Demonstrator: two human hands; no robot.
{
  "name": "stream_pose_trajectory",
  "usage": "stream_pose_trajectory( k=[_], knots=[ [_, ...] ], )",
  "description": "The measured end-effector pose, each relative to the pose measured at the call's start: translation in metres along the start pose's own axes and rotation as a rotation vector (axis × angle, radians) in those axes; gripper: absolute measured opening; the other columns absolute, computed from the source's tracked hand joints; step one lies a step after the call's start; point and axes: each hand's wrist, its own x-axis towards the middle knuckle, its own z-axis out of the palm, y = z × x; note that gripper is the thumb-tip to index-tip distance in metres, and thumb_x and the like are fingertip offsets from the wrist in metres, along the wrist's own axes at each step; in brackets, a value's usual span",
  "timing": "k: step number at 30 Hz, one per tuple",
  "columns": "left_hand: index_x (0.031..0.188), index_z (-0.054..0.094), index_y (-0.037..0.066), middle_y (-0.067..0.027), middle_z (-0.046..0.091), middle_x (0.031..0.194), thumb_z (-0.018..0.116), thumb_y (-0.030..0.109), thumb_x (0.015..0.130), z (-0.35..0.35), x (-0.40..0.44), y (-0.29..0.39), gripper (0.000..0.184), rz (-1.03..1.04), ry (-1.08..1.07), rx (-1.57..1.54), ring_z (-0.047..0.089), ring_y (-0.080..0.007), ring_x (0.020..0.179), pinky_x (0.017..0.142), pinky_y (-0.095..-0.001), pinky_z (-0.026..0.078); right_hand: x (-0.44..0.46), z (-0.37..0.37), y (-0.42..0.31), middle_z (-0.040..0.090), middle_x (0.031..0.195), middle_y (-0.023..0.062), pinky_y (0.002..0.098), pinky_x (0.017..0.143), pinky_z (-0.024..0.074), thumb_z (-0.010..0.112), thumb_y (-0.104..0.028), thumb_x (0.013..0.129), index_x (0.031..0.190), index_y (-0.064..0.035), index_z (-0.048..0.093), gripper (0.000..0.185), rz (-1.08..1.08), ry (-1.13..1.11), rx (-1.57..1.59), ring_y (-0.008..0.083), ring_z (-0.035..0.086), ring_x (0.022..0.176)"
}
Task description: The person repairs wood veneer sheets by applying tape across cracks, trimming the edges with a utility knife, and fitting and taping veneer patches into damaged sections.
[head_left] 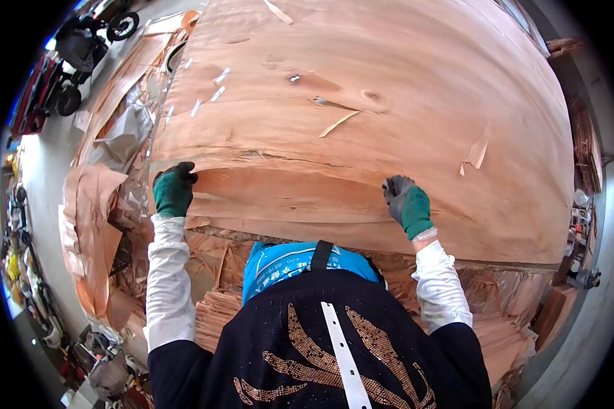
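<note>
A wide sheet of wood veneer spreads in front of me. Along its near side a long, narrow veneer strip bows between my hands, its far edge slightly raised. My left hand, in a green glove with dark fingers, pinches the strip's left end. At the other end my right hand, gloved the same way, has its fingers closed at the strip's edge; the fingertips partly hide the contact. A ragged crack runs just beyond the strip. Short white tape pieces stick to the sheet's left part.
Loose veneer scraps lie on the sheet. Torn veneer piles up at the left and below the work edge. A perforated white tape hangs down my front over a blue apron. A motorbike stands far left.
</note>
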Motion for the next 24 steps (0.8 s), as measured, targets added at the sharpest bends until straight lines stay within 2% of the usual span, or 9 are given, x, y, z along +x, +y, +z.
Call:
stream_pose_trajectory(
  k=[5, 8, 9, 12, 14, 15, 19, 22, 24],
  knots=[
    [0.101, 0.068, 0.014, -0.0073, 0.071, 0.088, 0.065, 0.013, 0.077, -0.002, 0.025, 0.010, 0.025, -0.021, -0.052, 0.090, 0.067, -0.0260, 0.084, 0.077, -0.0393, 0.044, 0.011, -0.004, 0.000, 0.063, 0.083, 0.0218, 0.0491, 0.068, 0.0488, 0.058, -0.028, 0.089, 0.082, -0.0067, 0.065, 0.023, 0.075, 0.139, -0.012, 0.0426, 0.060, 0.079],
    [0.106, 0.068, 0.017, -0.0067, 0.071, 0.089, 0.071, 0.023, 0.077, 0.012, 0.043, 0.004, 0.029, -0.054, -0.095, 0.156, 0.067, -0.0261, 0.088, 0.082, -0.0416, 0.045, 0.020, -0.005, 0.000, 0.064, 0.088, 0.0225, 0.0459, 0.072, 0.0484, 0.064, -0.022, 0.083, 0.087, -0.0039, 0.066, 0.018, 0.146, 0.119, -0.020, 0.0421, 0.060, 0.085],
    [0.106, 0.068, 0.018, -0.0064, 0.071, 0.089, 0.071, 0.023, 0.077, 0.015, 0.047, 0.002, 0.030, -0.076, -0.115, 0.120, 0.067, -0.0263, 0.087, 0.082, -0.0419, 0.045, 0.020, -0.004, 0.003, 0.064, 0.090, 0.0225, 0.0463, 0.072, 0.0489, 0.065, -0.023, 0.082, 0.089, -0.0040, 0.067, 0.020, 0.110, 0.174, -0.026, 0.0424, 0.060, 0.085],
    [0.108, 0.068, 0.019, -0.0053, 0.071, 0.085, 0.071, 0.020, 0.077, 0.020, 0.056, -0.003, 0.031, -0.069, -0.145, 0.108, 0.067, -0.0260, 0.087, 0.084, -0.0417, 0.044, 0.020, -0.004, 0.005, 0.065, 0.089, 0.0208, 0.0494, 0.072, 0.0488, 0.057, -0.031, 0.087, 0.085, -0.0069, 0.066, 0.026, 0.116, 0.148, -0.038, 0.0410, 0.061, 0.085],
    [0.108, 0.068, 0.020, -0.0054, 0.071, 0.087, 0.069, 0.017, 0.078, 0.024, 0.059, -0.004, 0.030, -0.100, -0.149, 0.112, 0.066, -0.0258, 0.089, 0.086, -0.0433, 0.043, 0.022, 0.000, 0.011, 0.064, 0.088, 0.0200, 0.0484, 0.072, 0.0490, 0.060, -0.027, 0.086, 0.086, -0.0070, 0.066, 0.021, 0.113, 0.122, -0.076, 0.0400, 0.061, 0.085],
    [0.107, 0.069, 0.018, -0.0088, 0.070, 0.086, 0.066, 0.015, 0.078, 0.024, 0.057, -0.008, 0.029, -0.014, -0.091, 0.110, 0.067, -0.0286, 0.083, 0.076, -0.0406, 0.051, 0.020, 0.000, 0.011, 0.064, 0.088, 0.0197, 0.0483, 0.072, 0.0490, 0.060, -0.026, 0.085, 0.086, -0.0069, 0.066, 0.020, 0.103, 0.123, -0.074, 0.0398, 0.061, 0.085],
    [0.104, 0.070, 0.017, -0.0120, 0.069, 0.092, 0.062, 0.011, 0.079, 0.021, 0.044, -0.014, 0.027, 0.040, 0.033, 0.199, 0.065, -0.0316, 0.085, 0.075, -0.0406, 0.051, 0.020, 0.001, 0.018, 0.064, 0.088, 0.0193, 0.0482, 0.072, 0.0480, 0.063, -0.024, 0.084, 0.084, -0.0054, 0.064, 0.019, 0.078, 0.107, -0.056, 0.0398, 0.059, 0.085],
    [0.103, 0.069, 0.022, -0.0068, 0.070, 0.097, 0.062, 0.012, 0.080, 0.022, 0.036, -0.031, 0.026, -0.132, -0.042, 0.136, 0.064, -0.0277, 0.095, 0.091, -0.0474, 0.041, 0.014, -0.004, 0.017, 0.063, 0.086, 0.0183, 0.0477, 0.072, 0.0469, 0.063, -0.024, 0.084, 0.084, -0.0060, 0.063, 0.018, 0.068, 0.094, -0.038, 0.0391, 0.058, 0.086],
    [0.098, 0.070, 0.019, -0.0075, 0.070, 0.093, 0.065, 0.012, 0.078, 0.022, 0.030, -0.034, 0.022, -0.137, 0.037, 0.012, 0.065, -0.0283, 0.090, 0.084, -0.0429, 0.046, 0.011, -0.008, 0.014, 0.063, 0.085, 0.0178, 0.0472, 0.071, 0.0469, 0.063, -0.023, 0.084, 0.084, -0.0063, 0.063, 0.017, 0.088, 0.062, -0.031, 0.0383, 0.059, 0.087]
  ],
)
